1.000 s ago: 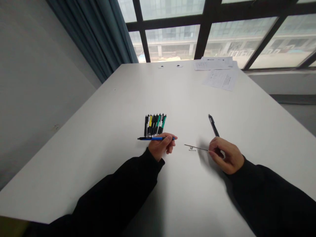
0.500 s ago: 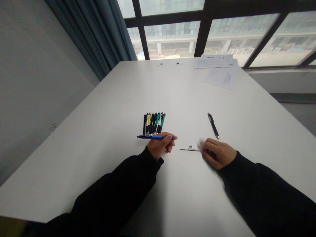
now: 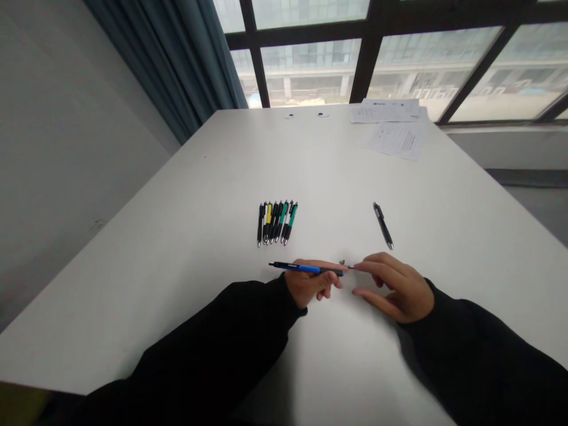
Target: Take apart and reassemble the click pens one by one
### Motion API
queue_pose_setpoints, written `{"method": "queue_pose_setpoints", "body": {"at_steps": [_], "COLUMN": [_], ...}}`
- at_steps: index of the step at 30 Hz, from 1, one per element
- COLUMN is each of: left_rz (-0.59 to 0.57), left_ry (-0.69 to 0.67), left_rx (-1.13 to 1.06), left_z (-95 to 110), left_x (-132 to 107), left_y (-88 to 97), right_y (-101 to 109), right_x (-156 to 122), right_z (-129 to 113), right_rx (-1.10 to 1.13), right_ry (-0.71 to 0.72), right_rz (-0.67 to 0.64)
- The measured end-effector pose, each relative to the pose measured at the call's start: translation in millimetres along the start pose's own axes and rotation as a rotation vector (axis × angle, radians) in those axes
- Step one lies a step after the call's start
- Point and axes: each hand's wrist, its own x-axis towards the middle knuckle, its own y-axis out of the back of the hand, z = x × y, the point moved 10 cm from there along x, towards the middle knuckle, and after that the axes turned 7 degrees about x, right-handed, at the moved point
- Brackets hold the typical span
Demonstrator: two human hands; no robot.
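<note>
My left hand (image 3: pixel 310 283) is shut around a blue-and-black mechanical pen (image 3: pixel 306 268), whose dark end points right. My right hand (image 3: pixel 394 290) pinches a thin metal pen refill (image 3: pixel 350 267) between thumb and fingers. Most of the refill is hidden, and its left end meets or enters the pen's dark end. A tiny metal part (image 3: pixel 342 261) lies just beyond the hands. A row of several upright-laid black, yellow and green pens (image 3: pixel 277 223) sits ahead of my left hand. A black pen (image 3: pixel 383 225) lies ahead of my right hand.
Everything lies on a white table (image 3: pixel 177 296). Loose printed papers (image 3: pixel 394 139) rest near its far edge, beside two small round objects (image 3: pixel 306 115). A large window and a blue curtain stand beyond the table.
My hands have come together. The left hand carried the blue pen rightward, and the right hand moved the refill leftward to the pen's end. The row of pens and black pen stayed put.
</note>
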Motion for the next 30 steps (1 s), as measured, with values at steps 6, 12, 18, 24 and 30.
{"method": "queue_pose_setpoints", "body": {"at_steps": [6,12,18,24,30], "left_rz": [-0.036,-0.044,-0.1,0.111,0.137], "left_ry": [0.039,0.006,0.009,-0.097,-0.565], "left_rx": [0.032,0.063,0.036,0.363,0.813], "left_z": [-5.1,-0.8,-5.4,4.1,37.7], "left_x": [-3.5,0.9,-0.2,-5.0,-14.4], "left_y": [-15.5,-13.4,-15.6,40.5,40.6], "right_y": [-9.2,-11.1,-17.0,-11.6,-13.9], "right_x": [1.3,2.6,3.3,-10.4,-22.1], "right_z": [-18.2,-10.7,-8.6,12.4,39.7], "right_rx": [-0.03,-0.063,0.005,-0.006,-0.096], "right_ry": [0.095,0.071,0.052,-0.057,-0.15], "right_rz": [0.013,0.021,-0.002,-0.023,-0.087]}}
